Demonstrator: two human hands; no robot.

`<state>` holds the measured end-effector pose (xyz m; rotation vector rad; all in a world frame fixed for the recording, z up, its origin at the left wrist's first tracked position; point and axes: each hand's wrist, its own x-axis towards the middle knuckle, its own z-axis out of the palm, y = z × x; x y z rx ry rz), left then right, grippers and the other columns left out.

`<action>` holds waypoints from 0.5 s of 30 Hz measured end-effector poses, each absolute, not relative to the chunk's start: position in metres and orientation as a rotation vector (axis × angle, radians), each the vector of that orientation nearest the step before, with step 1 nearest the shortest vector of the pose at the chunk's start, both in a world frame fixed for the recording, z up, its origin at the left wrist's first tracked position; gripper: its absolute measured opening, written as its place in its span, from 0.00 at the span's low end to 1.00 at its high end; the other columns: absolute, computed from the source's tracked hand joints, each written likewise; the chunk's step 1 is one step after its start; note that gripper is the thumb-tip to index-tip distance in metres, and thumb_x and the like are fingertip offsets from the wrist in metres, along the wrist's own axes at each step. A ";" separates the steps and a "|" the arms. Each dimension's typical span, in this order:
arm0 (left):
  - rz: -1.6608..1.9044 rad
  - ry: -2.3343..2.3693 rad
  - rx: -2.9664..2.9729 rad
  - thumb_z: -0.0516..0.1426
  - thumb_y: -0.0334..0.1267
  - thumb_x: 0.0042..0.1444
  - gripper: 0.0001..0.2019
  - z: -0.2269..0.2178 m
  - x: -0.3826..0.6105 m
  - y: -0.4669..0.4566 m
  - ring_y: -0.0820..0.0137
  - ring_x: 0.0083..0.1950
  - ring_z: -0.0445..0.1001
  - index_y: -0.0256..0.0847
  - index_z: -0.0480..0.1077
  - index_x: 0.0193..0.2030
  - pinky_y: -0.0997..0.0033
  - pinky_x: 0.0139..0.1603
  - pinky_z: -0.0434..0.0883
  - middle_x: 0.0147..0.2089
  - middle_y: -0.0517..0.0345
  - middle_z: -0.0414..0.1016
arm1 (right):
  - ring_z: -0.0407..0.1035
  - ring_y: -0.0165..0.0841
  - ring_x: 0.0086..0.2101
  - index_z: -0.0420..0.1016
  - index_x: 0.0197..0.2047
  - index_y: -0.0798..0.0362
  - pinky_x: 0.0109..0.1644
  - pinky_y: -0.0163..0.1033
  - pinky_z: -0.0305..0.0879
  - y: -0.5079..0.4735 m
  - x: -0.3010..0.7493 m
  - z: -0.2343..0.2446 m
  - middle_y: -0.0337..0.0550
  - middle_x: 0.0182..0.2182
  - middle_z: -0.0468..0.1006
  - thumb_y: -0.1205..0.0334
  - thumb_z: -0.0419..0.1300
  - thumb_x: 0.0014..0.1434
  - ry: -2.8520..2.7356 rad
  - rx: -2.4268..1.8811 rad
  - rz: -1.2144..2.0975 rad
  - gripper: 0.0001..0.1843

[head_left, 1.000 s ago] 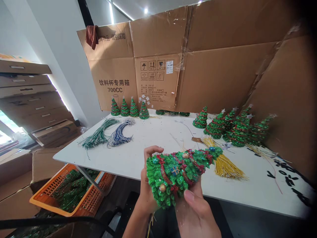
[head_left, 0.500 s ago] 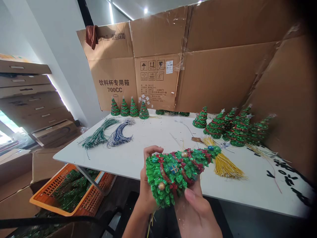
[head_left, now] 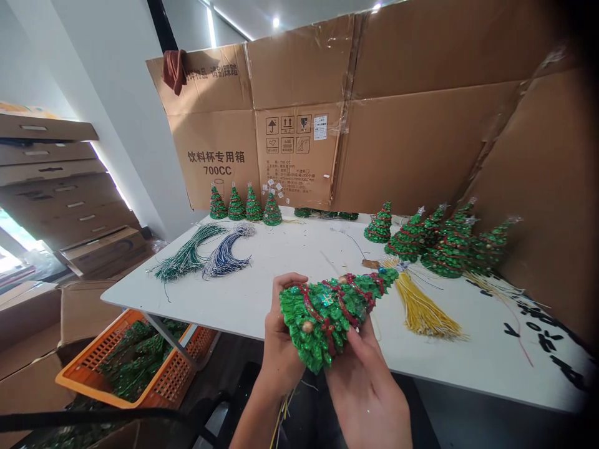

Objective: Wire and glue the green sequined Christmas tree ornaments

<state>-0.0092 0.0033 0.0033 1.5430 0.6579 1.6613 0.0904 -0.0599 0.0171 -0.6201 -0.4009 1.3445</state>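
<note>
A glittery green miniature Christmas tree (head_left: 330, 315) with red garland and small baubles lies on its side in both my hands, its tip pointing right. My left hand (head_left: 279, 346) wraps round its wide base from the left, fingers curled over the top. My right hand (head_left: 369, 390) grips it from underneath, thumb pressed against the lower branches. Thin yellow wires hang below the base between my wrists. I hold the tree just over the near edge of the white table (head_left: 262, 293).
A bundle of yellow wires (head_left: 421, 308) lies right of the tree; green wires (head_left: 185, 255) and blue wires (head_left: 227, 252) lie at left. Finished trees stand at the back left (head_left: 243, 204) and right (head_left: 440, 240). Cardboard walls (head_left: 374, 125) enclose the table. An orange basket (head_left: 135, 358) sits below left.
The tree has shifted slightly up and away from me, and its tip has turned further from the camera. My right hand has slid up along its underside.
</note>
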 end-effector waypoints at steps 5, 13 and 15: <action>1.607 0.624 1.681 0.66 0.48 0.68 0.11 -0.002 -0.024 0.012 0.54 0.66 0.69 0.45 0.83 0.39 0.56 0.66 0.70 0.66 0.47 0.66 | 0.64 0.44 0.73 0.75 0.69 0.25 0.76 0.58 0.64 -0.060 0.091 0.027 0.31 0.72 0.74 0.47 0.72 0.63 -0.394 -0.640 1.296 0.32; 1.862 0.698 1.488 0.63 0.41 0.70 0.08 -0.007 -0.042 0.017 0.57 0.64 0.71 0.47 0.83 0.40 0.55 0.66 0.69 0.58 0.51 0.74 | 0.67 0.42 0.71 0.64 0.75 0.26 0.77 0.57 0.61 -0.057 0.084 0.049 0.35 0.71 0.74 0.51 0.69 0.68 -0.467 -0.668 1.169 0.36; 1.923 0.764 1.553 0.63 0.40 0.69 0.06 -0.003 -0.039 0.010 0.57 0.62 0.72 0.46 0.81 0.40 0.57 0.63 0.69 0.55 0.51 0.76 | 0.68 0.42 0.70 0.65 0.74 0.25 0.75 0.57 0.64 -0.056 0.083 0.049 0.36 0.71 0.74 0.52 0.69 0.68 -0.479 -0.688 1.133 0.35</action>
